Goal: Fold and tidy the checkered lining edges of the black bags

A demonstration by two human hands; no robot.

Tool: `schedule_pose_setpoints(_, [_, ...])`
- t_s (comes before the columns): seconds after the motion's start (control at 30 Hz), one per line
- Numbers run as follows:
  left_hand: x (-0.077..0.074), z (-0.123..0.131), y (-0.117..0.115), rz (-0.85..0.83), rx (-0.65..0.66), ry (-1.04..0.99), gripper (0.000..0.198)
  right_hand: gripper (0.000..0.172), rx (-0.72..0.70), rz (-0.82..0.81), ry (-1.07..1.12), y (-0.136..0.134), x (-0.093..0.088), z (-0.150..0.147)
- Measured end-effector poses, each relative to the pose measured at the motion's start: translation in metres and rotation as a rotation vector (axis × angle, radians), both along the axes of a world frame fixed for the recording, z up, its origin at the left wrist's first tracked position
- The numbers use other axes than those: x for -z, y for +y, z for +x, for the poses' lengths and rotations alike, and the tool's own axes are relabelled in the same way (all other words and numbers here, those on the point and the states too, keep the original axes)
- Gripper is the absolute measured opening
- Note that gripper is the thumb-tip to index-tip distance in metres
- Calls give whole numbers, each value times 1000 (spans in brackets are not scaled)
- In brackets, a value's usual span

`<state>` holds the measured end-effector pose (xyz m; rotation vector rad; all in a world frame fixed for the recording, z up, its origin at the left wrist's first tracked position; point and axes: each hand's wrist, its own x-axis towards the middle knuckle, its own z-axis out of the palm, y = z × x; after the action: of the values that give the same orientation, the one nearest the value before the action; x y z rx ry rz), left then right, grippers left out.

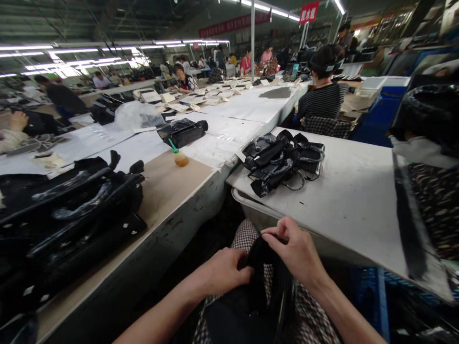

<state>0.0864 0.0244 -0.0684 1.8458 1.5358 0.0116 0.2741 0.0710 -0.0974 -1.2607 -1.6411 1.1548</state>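
Head-worn view, facing forward and down, near left hand [225,271] and right hand [300,249]

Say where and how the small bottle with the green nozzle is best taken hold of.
Probably by the rounded amber body of the bottle, from the near right side: that is its widest part, the slim green nozzle leans up and left, and a black bag lies behind.

Some parts cut off, covered or blurred
The bottom edge cuts the black piece [233,317], so its full shape cannot be told. The left edge cuts the black bags [86,212]. The right table [362,191] covers part of the blue basket [381,301]. The far people [245,65] are too small and blurred to see their work.
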Motion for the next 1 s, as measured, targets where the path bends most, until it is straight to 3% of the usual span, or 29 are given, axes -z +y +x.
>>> schedule_pose_setpoints(0.1, [-10, 9, -11, -41, -88, -177, 18, 27, -59, -24, 76, 4, -10, -5])
schedule_pose_setpoints(0.2, [-26, 18, -28, -82, -277, -314, 15, 30, -194, -47, 189, 11, -34, -10])
schedule_pose_setpoints(0.33, [-40, 10, -53, -53, -324, -198, 16, 33, -434, -81, 308, 17, -58, -26])
schedule_pose_setpoints(0.47, [-40, -2, -66, -97, -279, 0, 22, 35, -621, -237, 376, 18, -41, -50])
schedule_pose_setpoints(0.57, [-41, -6, -64, -14, -350, 157, 28, 38, -680, -319, 419, 22, -25, -59])
schedule_pose_setpoints(0.63, [-43, -9, -57, 178, -456, 148, 39, 40, -696, -342, 444, 25, -21, -60])
schedule_pose_setpoints(0.7, [-43, -12, -45, 333, -528, 13, 64, 42, -689, -346, 454, 29, -22, -59])
schedule_pose_setpoints(0.77, [-42, -14, -30, 324, -539, -194, 80, 43, -656, -331, 444, 32, -23, -59])
schedule_pose_setpoints(0.87, [-39, -14, -7, 121, -481, -410, 68, 42, -572, -282, 410, 38, -24, -59])
schedule_pose_setpoints(1.0, [-37, -13, 9, 83, -415, -355, 55, 26, -424, -179, 285, 39, -35, -33])
